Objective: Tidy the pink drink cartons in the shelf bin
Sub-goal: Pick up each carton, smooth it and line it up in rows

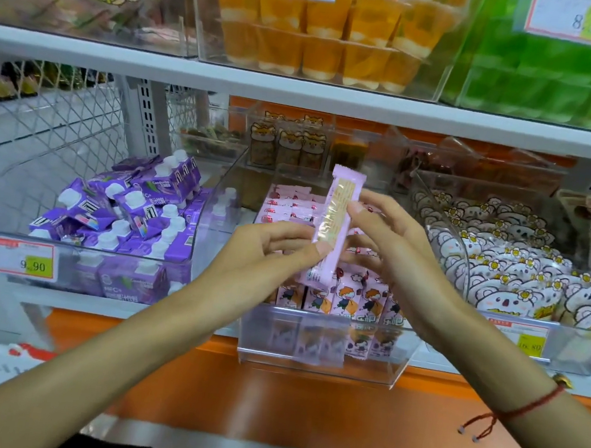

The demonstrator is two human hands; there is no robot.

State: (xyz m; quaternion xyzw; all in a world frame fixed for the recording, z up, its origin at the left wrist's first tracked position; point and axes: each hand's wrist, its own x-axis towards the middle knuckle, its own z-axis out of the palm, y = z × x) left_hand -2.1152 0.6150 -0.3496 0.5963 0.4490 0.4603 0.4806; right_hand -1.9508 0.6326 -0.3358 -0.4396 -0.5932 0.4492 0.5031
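Head view: above the clear shelf bin point(319, 359), both hands hold one pink drink carton point(330, 224) nearly upright. The left hand point(269, 246) pinches its lower part, and the right hand point(377, 233) pinches its upper edge. More pink cartons point(352, 298) stand inside the bin.

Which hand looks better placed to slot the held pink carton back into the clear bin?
Probably the left hand: it grips the pink carton's lower half just above the clear bin; the right hand only pinches its edge.

Bright even light, soft blur throughout (edges bowed by wide-angle).
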